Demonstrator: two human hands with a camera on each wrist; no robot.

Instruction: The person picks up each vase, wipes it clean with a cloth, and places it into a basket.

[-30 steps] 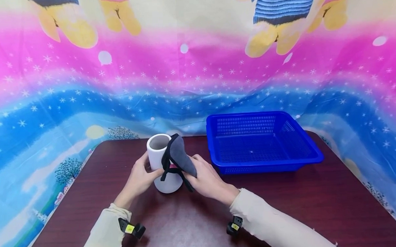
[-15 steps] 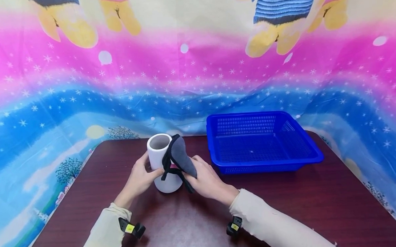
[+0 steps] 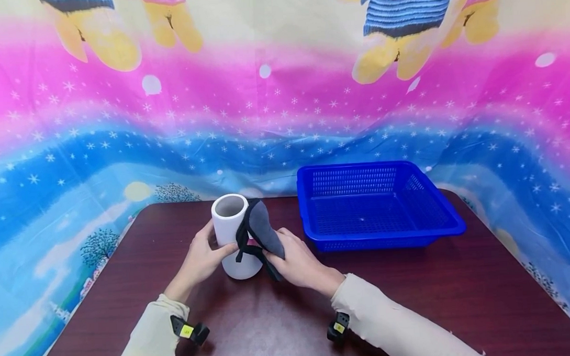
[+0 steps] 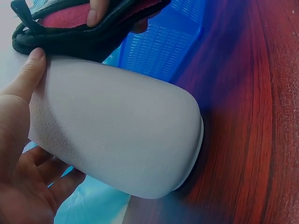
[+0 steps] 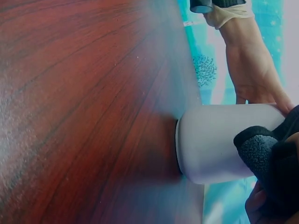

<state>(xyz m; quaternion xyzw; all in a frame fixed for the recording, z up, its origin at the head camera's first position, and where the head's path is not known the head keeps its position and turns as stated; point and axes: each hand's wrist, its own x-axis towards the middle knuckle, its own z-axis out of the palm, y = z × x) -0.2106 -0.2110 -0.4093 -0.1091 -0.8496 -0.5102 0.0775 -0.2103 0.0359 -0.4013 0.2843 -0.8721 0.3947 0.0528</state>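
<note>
A white vase (image 3: pixel 242 267) with a narrower neck and wide base stands upright on the table. My left hand (image 3: pixel 201 257) grips its neck, thumb on the near side and fingers round the back. In my right hand (image 3: pixel 299 258) I hold a folded cloth (image 3: pixel 263 226), grey and fleecy with black edging, against the vase's right side. The left wrist view shows the cloth's pink face and a black loop (image 4: pixel 25 16), with my left thumb tip right at its edge. The right wrist view has the vase (image 5: pixel 215 144) with the cloth (image 5: pixel 257 149) overlapping it.
A blue plastic basket (image 3: pixel 386 237) with perforated sides stands at the back right of the dark red wooden table (image 3: pixel 412 299). Behind the table hangs a colourful printed curtain (image 3: pixel 282 105). Each wrist wears a black camera mount.
My right hand and the cloth have shifted slightly down along the vase's right side. The left hand and the vase stay in place.
</note>
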